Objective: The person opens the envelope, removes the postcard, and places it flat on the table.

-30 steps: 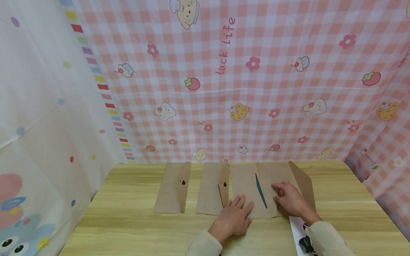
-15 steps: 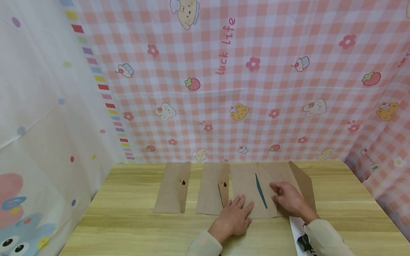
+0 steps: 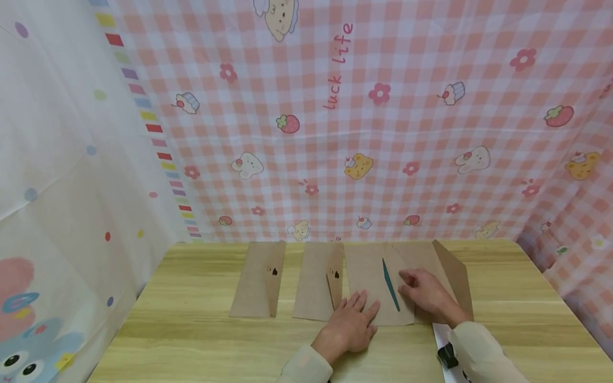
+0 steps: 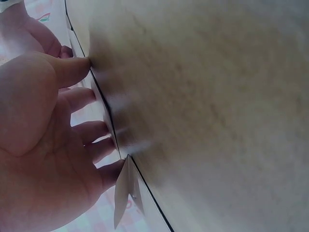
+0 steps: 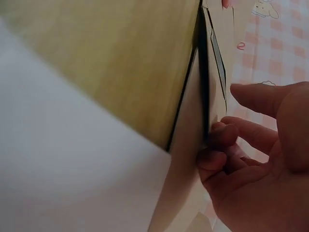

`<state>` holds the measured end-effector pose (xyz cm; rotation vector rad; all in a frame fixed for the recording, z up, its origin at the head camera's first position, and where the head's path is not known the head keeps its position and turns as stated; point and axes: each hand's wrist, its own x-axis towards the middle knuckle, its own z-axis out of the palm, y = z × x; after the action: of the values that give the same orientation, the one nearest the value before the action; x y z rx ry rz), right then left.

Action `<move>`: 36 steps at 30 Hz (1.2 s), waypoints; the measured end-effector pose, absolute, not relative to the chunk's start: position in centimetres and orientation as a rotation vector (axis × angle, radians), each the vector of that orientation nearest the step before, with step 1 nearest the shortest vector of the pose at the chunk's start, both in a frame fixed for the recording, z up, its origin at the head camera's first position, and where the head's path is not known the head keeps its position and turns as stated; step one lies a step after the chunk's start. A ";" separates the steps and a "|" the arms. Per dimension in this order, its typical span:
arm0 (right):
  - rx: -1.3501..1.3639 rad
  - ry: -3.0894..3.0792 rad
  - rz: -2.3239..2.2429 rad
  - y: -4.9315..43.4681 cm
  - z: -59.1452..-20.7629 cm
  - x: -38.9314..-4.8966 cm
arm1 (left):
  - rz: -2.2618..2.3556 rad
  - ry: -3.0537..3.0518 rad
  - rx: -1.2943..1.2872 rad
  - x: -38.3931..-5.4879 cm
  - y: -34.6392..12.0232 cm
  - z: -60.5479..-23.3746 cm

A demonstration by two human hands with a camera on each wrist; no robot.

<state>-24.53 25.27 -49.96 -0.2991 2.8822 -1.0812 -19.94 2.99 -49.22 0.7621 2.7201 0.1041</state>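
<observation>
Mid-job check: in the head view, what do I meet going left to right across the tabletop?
First brown envelope, second brown envelope, left hand, teal strip, right hand.

Even light — blurry, dimmer wrist views

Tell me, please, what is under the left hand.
In the head view, the left hand lies partly over the brown paper bearing the teal strip and partly over the wooden tabletop. What its palm and fingers cover cannot be seen there.
</observation>
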 end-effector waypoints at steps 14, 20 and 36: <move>-0.351 2.777 -1.091 25.5 -50.1 -25.6 | 0.088 2.723 0.760 -19.7 3.3 -49.2; -0.396 2.761 -1.125 25.6 -50.3 -25.8 | 0.054 2.722 0.750 -19.7 3.3 -49.2; -0.220 2.784 -1.104 24.6 -50.7 -25.5 | 0.054 2.731 0.760 -19.5 3.4 -49.1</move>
<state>-25.46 24.55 -50.69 -0.2196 2.7841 -1.1040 -19.52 3.39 -49.10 0.7598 2.7309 0.0537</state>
